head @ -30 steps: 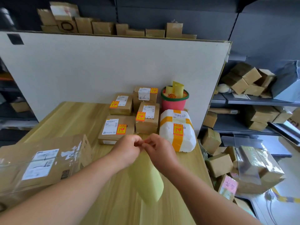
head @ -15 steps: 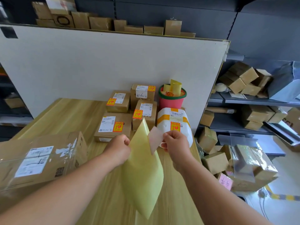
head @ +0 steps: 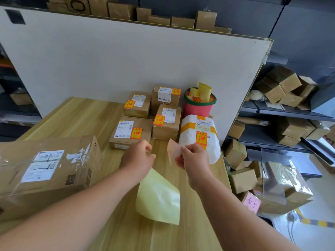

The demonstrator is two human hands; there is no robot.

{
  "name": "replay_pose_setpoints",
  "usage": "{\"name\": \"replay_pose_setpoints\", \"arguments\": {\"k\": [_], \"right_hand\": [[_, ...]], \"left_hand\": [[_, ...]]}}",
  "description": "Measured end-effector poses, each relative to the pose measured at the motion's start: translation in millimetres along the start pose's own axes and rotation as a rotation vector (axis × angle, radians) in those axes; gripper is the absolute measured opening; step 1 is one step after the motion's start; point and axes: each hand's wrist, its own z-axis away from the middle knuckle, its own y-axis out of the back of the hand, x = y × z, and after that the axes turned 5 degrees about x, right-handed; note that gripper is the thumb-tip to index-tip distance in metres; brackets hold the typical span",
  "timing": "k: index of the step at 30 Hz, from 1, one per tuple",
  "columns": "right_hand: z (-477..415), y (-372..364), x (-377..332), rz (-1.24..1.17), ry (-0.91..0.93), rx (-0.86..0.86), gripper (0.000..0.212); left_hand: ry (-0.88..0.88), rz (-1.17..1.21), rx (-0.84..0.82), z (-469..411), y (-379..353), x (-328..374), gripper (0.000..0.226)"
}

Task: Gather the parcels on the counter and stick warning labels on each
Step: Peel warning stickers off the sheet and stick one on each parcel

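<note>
My left hand (head: 138, 157) grips the top of a pale yellow backing sheet (head: 159, 197) that hangs down over the wooden counter (head: 76, 116). My right hand (head: 194, 156) pinches a peeled warning label (head: 173, 151), its pale back facing me. Several small cardboard parcels (head: 131, 132) and a white foam parcel (head: 199, 138) sit at the back of the counter, each carrying an orange warning label. A large cardboard box (head: 47, 171) with white shipping labels lies at the left, and no orange label shows on it.
A pink bucket (head: 199, 105) holding rolled yellow backing sheets stands behind the parcels against a white board (head: 126, 57). Shelves (head: 282, 113) and a pile of boxes (head: 268, 183) fill the right side beyond the counter edge.
The hands have come apart: the right hand peeled the label off the sheet and holds it free. The backing sheet swung down below the left hand.
</note>
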Motion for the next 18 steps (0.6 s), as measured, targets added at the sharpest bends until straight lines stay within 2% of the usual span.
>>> {"name": "replay_pose_setpoints", "arguments": {"k": [2,5,11,15,18], "right_hand": [[4.1,-12.3,0.5,0.040,-0.002,-0.040,0.015],[9.8,-30.8,0.7,0.059,-0.031,-0.129,0.012],[21.6,-65.0,-0.6,-0.085,-0.199,-0.314,0.008],[30.1,-85.0,-2.0,-0.173,-0.260,-0.479,0.015],[35.6,-102.3,-3.1,-0.074,-0.197,-0.431,0.016]], "left_hand": [[-0.181,0.049,0.010,10.2,2.7,6.4,0.010],[-0.270,0.085,0.047,17.4,8.1,6.7,0.008],[-0.159,0.131,0.084,12.3,30.3,-17.3,0.008],[-0.058,0.179,0.080,5.1,44.7,-39.9,0.010],[0.086,0.324,0.084,-2.4,58.8,-58.8,0.013]]}}
